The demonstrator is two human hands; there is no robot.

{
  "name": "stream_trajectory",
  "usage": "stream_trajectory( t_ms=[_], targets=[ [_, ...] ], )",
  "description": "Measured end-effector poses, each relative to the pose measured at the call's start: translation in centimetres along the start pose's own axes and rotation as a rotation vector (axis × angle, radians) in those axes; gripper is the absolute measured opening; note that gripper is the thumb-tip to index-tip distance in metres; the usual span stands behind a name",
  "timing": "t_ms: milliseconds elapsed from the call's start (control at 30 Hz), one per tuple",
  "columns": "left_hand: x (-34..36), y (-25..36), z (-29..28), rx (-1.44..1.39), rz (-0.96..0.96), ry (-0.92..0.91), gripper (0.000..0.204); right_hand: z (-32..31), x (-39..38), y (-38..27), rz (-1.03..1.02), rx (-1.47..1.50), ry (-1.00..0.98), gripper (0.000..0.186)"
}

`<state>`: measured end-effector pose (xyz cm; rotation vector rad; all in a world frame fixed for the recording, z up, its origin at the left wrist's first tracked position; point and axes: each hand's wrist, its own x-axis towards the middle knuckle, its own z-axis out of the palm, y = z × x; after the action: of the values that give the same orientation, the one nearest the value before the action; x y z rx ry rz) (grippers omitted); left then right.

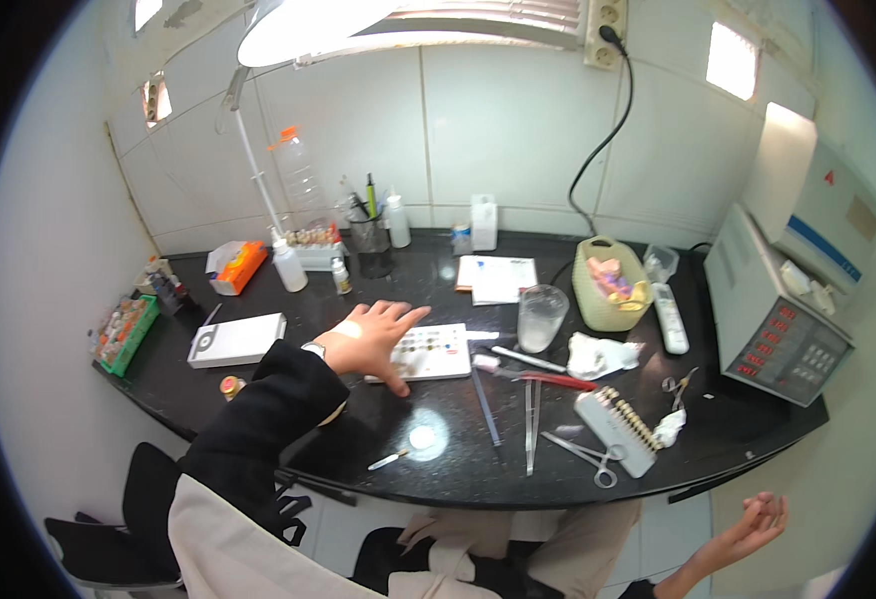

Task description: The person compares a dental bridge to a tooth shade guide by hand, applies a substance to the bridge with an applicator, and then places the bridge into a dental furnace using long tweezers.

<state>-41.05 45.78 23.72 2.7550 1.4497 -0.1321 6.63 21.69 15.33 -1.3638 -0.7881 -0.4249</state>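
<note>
My left hand (373,337) reaches over the desk with its fingers spread and holds nothing. It hovers over or rests on the left end of a flat white case (431,351) with rows of small dark and yellowish spots; contact is hard to tell. Off the desk's right front edge, my right hand (758,521) is palm up, its fingers loosely bent and nothing visible in it. Nearest to it on the desk lies a tooth shade guide (618,431). Beside that are scissors (598,461), long tweezers (531,424), a red-handled tool (558,381) and a thin blue stick (486,407).
A clear cup (541,319), crumpled tissue (598,355), woven basket (610,309) and remote control (670,319) stand or lie to the right. A control unit (778,309) fills the right end. Leftward are a white box (238,341), squeeze bottle (288,264) and green crate (130,339).
</note>
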Motion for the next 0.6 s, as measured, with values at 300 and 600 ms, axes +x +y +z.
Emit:
stream_trajectory(
  t_ms=[300, 600],
  targets=[
    [4.4, -0.2, 1.3, 0.016, 0.028, -0.076, 0.119, -1.3, -4.6, 0.0, 0.198, 0.122, -0.14, 0.035],
    [7.0, -1.9, 0.7, -0.032, 0.037, -0.134, 0.111, -2.5, -4.6, 0.0, 0.187, 0.208, -0.161, 0.034]
  ],
)
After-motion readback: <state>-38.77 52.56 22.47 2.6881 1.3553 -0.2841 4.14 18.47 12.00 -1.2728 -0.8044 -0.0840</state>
